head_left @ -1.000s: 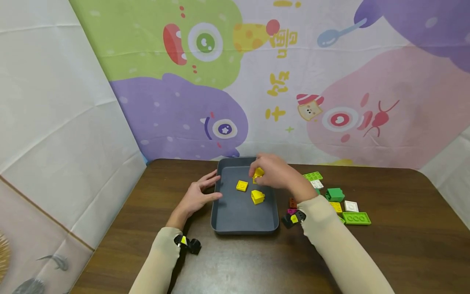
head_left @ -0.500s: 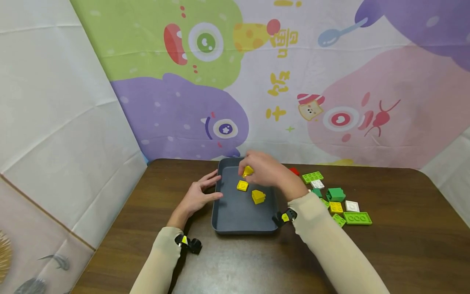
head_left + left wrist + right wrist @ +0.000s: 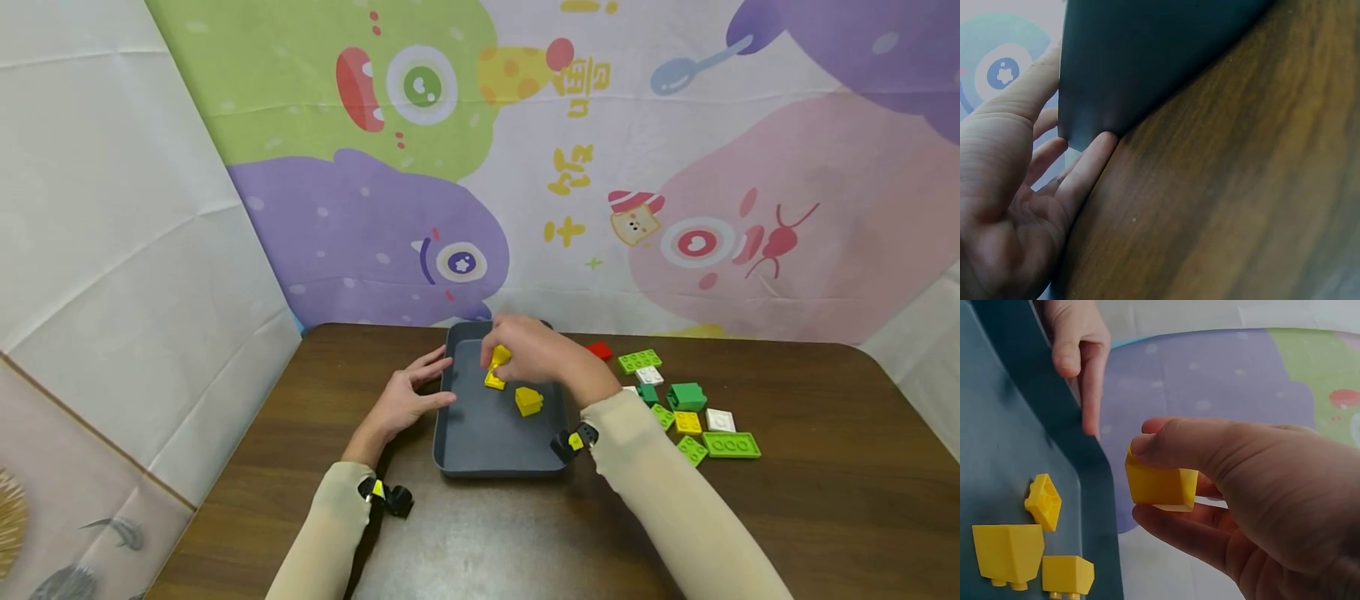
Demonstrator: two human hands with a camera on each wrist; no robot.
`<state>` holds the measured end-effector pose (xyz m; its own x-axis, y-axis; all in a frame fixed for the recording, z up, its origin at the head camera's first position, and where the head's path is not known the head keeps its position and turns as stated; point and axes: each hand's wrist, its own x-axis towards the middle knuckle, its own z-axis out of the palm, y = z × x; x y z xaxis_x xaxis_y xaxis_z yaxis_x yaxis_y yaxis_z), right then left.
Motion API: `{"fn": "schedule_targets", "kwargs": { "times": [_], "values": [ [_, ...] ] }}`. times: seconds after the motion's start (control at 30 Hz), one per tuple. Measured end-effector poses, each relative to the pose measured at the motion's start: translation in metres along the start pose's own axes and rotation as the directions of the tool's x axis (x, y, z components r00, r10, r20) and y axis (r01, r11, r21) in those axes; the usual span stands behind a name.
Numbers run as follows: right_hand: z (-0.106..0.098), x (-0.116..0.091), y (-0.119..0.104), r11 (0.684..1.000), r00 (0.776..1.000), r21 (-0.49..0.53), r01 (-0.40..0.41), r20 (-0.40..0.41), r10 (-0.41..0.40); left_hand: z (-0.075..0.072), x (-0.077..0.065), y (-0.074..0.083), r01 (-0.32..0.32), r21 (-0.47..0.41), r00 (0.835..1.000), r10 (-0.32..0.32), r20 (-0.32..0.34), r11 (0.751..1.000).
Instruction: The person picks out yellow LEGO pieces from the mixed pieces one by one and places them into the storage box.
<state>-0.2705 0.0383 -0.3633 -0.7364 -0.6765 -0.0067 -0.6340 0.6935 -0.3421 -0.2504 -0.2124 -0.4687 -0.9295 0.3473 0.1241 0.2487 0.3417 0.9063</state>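
Observation:
Over the far part of a dark grey tray [image 3: 498, 450], my right hand [image 3: 528, 350] pinches a yellow toy brick [image 3: 1161, 486] between thumb and fingers. In the head view this brick overlaps a flat yellow brick [image 3: 494, 382]; whether they touch I cannot tell. Closer to me lies a yellow sloped brick [image 3: 528, 402]. The right wrist view has three yellow bricks in the tray, including a small sloped one [image 3: 1067, 574]; the right hand may hide one from the head camera. My left hand [image 3: 401, 404], fingers extended, rests against the tray's left wall.
Loose bricks lie on the wooden table [image 3: 810, 500] right of the tray: green [image 3: 686, 396], yellow [image 3: 687, 423], white [image 3: 720, 421], red [image 3: 599, 351] and a long lime one [image 3: 732, 445]. A cartoon-printed cloth [image 3: 570, 275] hangs behind the table's far edge.
My right hand has moved left across the tray with the pinched brick, then slightly lower in view over the flat yellow brick. My left hand and the tray have stayed put.

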Motion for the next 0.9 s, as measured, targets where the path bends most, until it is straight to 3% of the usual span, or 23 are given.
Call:
{"fn": "schedule_targets", "kwargs": {
  "times": [0.33, 0.9],
  "values": [
    [0.010, 0.010, 0.002, 1.000, 0.997, 0.007, 0.025, 0.077, -0.026, 0.000, 0.000, 0.000, -0.012, -0.008, 1.000, 0.012, -0.002, 1.000],
    [0.046, 0.012, 0.010, 0.999, 0.986, 0.046, 0.030, 0.165, -0.037, 0.000, -0.001, 0.001, -0.022, 0.015, 1.000, 0.022, 0.001, 1.000]
  ]
}}
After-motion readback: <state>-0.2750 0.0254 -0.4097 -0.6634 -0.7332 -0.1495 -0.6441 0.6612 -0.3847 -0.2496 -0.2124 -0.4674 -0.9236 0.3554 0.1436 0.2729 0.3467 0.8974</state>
